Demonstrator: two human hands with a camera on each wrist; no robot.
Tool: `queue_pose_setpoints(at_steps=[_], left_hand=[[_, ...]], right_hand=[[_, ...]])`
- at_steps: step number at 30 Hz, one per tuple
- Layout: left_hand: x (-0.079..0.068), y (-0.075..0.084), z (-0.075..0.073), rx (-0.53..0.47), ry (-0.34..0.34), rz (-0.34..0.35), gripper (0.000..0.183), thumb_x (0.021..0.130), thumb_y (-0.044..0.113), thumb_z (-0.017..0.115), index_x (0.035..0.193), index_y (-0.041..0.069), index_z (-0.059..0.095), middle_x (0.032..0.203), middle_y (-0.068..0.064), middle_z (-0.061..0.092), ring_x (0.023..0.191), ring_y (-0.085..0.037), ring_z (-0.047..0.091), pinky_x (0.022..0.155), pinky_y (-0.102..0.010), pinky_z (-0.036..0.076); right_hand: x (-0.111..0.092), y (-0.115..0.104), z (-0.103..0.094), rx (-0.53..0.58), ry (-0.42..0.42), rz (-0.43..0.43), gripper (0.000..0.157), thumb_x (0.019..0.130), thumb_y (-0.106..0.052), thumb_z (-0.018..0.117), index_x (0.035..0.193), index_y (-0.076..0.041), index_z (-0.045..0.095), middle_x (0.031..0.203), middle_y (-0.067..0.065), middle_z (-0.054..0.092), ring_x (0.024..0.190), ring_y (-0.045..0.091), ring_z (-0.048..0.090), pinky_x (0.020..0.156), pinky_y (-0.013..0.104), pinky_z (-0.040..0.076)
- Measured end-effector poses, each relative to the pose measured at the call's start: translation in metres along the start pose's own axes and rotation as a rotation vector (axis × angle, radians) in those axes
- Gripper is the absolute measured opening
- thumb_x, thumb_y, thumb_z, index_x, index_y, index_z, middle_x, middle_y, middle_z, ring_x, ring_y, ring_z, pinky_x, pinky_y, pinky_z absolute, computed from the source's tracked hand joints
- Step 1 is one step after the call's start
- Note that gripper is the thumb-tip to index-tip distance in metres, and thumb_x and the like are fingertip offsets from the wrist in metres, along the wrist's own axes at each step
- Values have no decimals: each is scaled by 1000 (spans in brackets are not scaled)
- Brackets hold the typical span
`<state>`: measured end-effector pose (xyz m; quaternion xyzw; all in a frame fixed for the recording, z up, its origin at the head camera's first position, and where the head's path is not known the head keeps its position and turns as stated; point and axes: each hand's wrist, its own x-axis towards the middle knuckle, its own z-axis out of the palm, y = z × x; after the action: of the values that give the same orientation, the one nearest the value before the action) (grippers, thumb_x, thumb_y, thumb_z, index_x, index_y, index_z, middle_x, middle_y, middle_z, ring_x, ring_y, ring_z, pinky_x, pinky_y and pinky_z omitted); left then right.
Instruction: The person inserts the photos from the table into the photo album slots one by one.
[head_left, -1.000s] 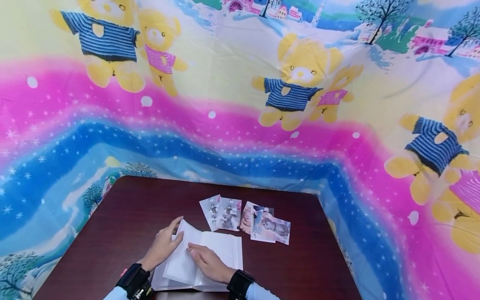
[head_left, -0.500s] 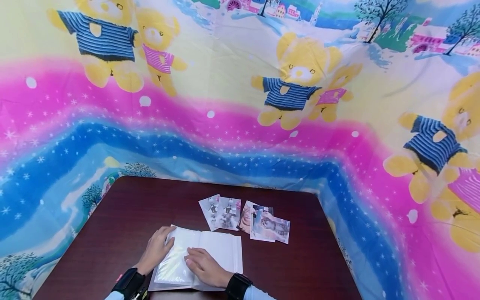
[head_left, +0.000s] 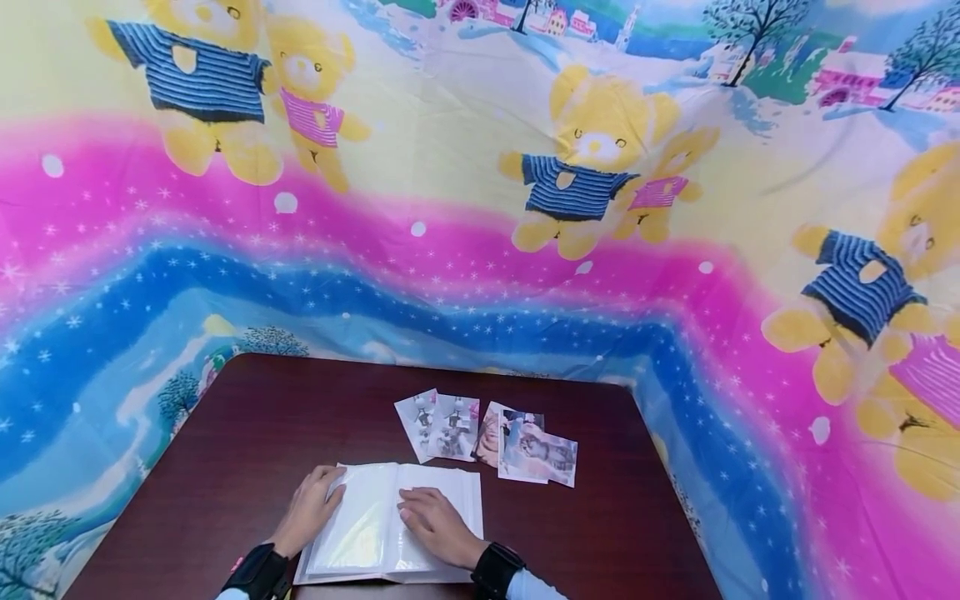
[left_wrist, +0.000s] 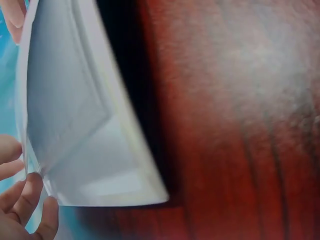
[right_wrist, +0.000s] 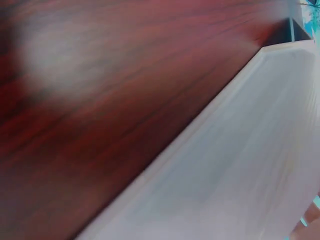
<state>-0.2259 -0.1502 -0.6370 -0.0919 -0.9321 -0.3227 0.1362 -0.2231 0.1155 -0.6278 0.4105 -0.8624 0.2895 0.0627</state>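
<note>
An open photo album [head_left: 352, 517] with white pages and clear plastic pockets lies on the table near its front edge. My left hand [head_left: 310, 508] rests along the album's left edge, fingers relaxed at the top corner of the left page. In the left wrist view, fingers [left_wrist: 30, 202] touch a corner of the clear-pocketed page [left_wrist: 70, 90]. Across the right page, close to the spine, my right hand [head_left: 442, 525] lies with its fingers loosely extended. The right wrist view shows mostly the album's white side [right_wrist: 235, 150], and only a bit of fingers at the edge.
Behind the album lie two overlapping greyish photos [head_left: 454, 429]. To their right, several more overlap, a cat photo [head_left: 547, 454] on top. The dark red-brown table [head_left: 300, 408] is bordered by a hanging cloth [head_left: 420, 275] printed with bears.
The left page, raised at first, has come down flat to the left with my left hand. My right hand has shifted right, from near the spine onto the right page.
</note>
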Motion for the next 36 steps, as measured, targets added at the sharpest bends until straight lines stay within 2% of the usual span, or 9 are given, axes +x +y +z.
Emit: queue_pose_setpoints(at_steps=[5,10,15,20,23,25,28,32,36], left_hand=[[-2,-1,4,42,-32,-14,26,92,2,66,116,-8,67,113,-25,59,96,-39,59,74,-54,49],[-7,-2,8,73,18,11,24,91,3,67,114,-4,69,117,-23,58,95,-37,55,69,-50,45],[-9,-5,14,108,73,52,25,90,5,68,114,-1,70,122,-20,59,101,-39,52,69,-47,40],[-6,0,20,171,178,203,32,77,-7,70,108,1,71,120,-19,61,110,-42,51,73,-55,40],[-3,10,24,188,216,325,44,66,-14,68,107,1,71,117,-19,61,111,-41,52,78,-59,41],[-3,18,28,191,222,401,46,63,-14,65,106,1,70,115,-20,61,111,-41,53,81,-59,42],[-5,31,37,176,213,489,39,66,-9,62,103,1,70,112,-20,62,111,-42,55,86,-59,41],[-9,47,48,120,205,548,24,78,0,62,101,2,71,111,-19,63,111,-42,56,92,-58,40],[-12,59,54,93,204,585,21,79,3,70,100,4,71,110,-17,65,110,-40,58,93,-57,42]], right_hand=[[-12,11,-4,16,22,62,38,108,-25,39,119,-5,70,133,10,61,121,24,53,103,37,42],[-21,20,-7,7,30,115,38,108,-26,40,118,-6,71,131,10,62,119,24,54,101,39,43],[-26,24,-10,-28,80,152,33,106,-24,45,112,-8,73,124,8,66,113,22,56,96,38,44],[-23,30,-18,-39,170,171,20,101,-15,55,103,-7,74,110,6,68,101,21,58,88,35,47],[-17,39,-24,-12,227,249,14,96,-9,60,100,-6,74,102,5,67,93,20,57,80,33,47],[-14,46,-27,4,271,319,13,93,-5,62,98,-4,74,97,5,67,88,21,58,76,33,48],[-11,58,-30,29,323,431,14,90,1,62,98,-1,74,93,7,66,83,22,60,73,33,49],[-8,72,-32,48,353,549,16,90,5,59,99,3,73,94,12,68,77,23,61,68,33,49],[-2,78,-32,25,381,596,15,90,5,60,99,5,73,95,15,68,82,28,64,70,38,51]])
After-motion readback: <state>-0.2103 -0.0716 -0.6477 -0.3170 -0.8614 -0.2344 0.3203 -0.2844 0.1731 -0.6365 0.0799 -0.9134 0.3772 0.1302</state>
